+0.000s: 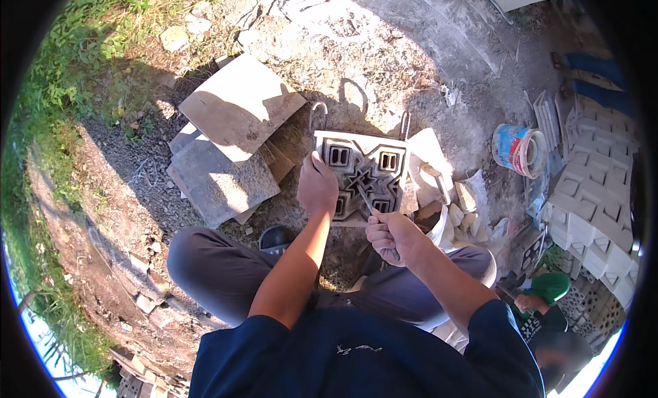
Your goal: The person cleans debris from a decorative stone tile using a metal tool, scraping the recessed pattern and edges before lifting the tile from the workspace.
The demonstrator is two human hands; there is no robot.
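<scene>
A square grey mould (361, 173) with a star in its middle and slotted corners lies between my knees. Bent metal hooks (319, 112) rise at its far corners. My left hand (318, 186) grips its left edge, fingers partly hidden from above. Closed in a fist, my right hand (392, 235) holds a thin metal tool (365, 200) over the near right part. The tool's tip points at the star; whether it touches cannot be told. A bit of the tool sticks out below the fist.
Flat square boards (226, 172) are piled at left. A blue and white bucket (515, 151) stands at right, near stacked pale blocks (591, 185). Broken pieces (466, 199) lie right of the mould. Another person (545, 302) in a green cap is at lower right.
</scene>
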